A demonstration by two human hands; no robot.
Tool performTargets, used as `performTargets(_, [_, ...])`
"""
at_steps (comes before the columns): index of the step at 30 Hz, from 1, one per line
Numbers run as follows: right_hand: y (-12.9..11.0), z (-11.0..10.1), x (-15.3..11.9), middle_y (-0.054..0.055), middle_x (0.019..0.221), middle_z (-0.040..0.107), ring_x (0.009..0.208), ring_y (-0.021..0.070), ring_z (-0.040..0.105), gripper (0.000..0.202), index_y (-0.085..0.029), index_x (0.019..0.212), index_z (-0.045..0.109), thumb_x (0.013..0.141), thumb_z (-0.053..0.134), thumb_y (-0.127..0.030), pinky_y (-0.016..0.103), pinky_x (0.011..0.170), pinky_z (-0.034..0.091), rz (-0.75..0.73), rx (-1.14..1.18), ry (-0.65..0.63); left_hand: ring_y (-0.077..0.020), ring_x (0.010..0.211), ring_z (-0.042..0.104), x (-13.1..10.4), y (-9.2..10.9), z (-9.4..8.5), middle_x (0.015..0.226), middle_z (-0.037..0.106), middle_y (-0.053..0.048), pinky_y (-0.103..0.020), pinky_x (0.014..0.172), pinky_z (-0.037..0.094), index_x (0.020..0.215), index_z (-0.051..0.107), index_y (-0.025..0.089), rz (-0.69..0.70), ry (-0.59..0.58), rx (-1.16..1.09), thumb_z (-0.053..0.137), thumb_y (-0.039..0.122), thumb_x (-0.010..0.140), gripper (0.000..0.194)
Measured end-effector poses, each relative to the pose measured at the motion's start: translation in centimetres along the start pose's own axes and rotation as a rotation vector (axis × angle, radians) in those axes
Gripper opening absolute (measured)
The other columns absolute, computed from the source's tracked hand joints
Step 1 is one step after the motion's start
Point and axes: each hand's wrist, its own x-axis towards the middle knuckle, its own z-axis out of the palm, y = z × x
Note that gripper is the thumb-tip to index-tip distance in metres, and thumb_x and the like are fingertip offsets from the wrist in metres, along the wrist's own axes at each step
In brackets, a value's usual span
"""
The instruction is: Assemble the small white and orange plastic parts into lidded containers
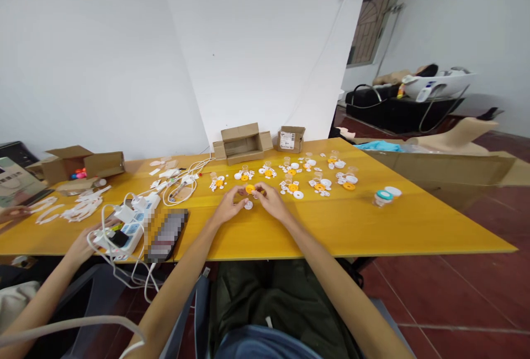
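Note:
My left hand (230,205) and my right hand (270,202) meet over the middle of the table. Between their fingertips is a small orange round plastic piece (250,188), pinched from both sides. A whitish, partly clear round piece (248,205) is just below it, near my left thumb; whether I touch it is unclear. Beyond and to the right lie several small groups of parts, each with a clear cup, white pieces and an orange wheel-like part, such as this orange ring (293,188) and this white ring (298,195).
The yellow table (331,226) carries an open cardboard box (242,146), a smaller box (291,139), and a teal-lidded jar (383,198) at right. Left are a power strip (138,226), white cables (182,182) and a phone (168,235). A co-worker's hand (83,244) rests beside the strip.

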Motion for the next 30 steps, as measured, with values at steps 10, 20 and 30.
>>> performTargets(10, [0.3,-0.6,0.8,0.0,0.073,0.065,0.071,0.0183,0.06,0.04,-0.023,0.074,0.06,0.073,0.069,-0.061,0.031,0.069,0.05,0.157,0.364,0.107,-0.0275,0.114,0.059,-0.4,0.3,0.0,0.118,0.066,-0.007,-0.046,0.104,0.042,0.106,0.067,0.026,0.067,-0.186,0.225,0.07,0.031,0.083,0.023])
performTargets(20, [0.0,-0.9,0.7,-0.001,0.07,0.059,0.07,0.0172,0.055,0.043,-0.023,0.07,0.056,0.07,0.072,-0.063,0.029,0.067,0.048,0.179,0.367,0.085,-0.0261,0.101,0.058,-0.2,-0.5,0.2,0.099,0.066,-0.004,-0.041,0.094,0.044,0.094,0.067,0.025,0.027,-0.121,0.238,0.076,0.038,0.08,0.022])
performTargets(30, [0.4,-0.6,0.7,0.0,0.077,0.063,0.074,0.0177,0.059,0.037,-0.024,0.075,0.057,0.071,0.073,-0.056,0.031,0.07,0.05,0.151,0.32,0.088,-0.0259,0.1,0.057,-0.3,-0.8,0.4,0.1,0.065,-0.004,-0.041,0.094,0.044,0.097,0.066,0.025,0.019,-0.136,0.248,0.07,0.032,0.082,0.017])
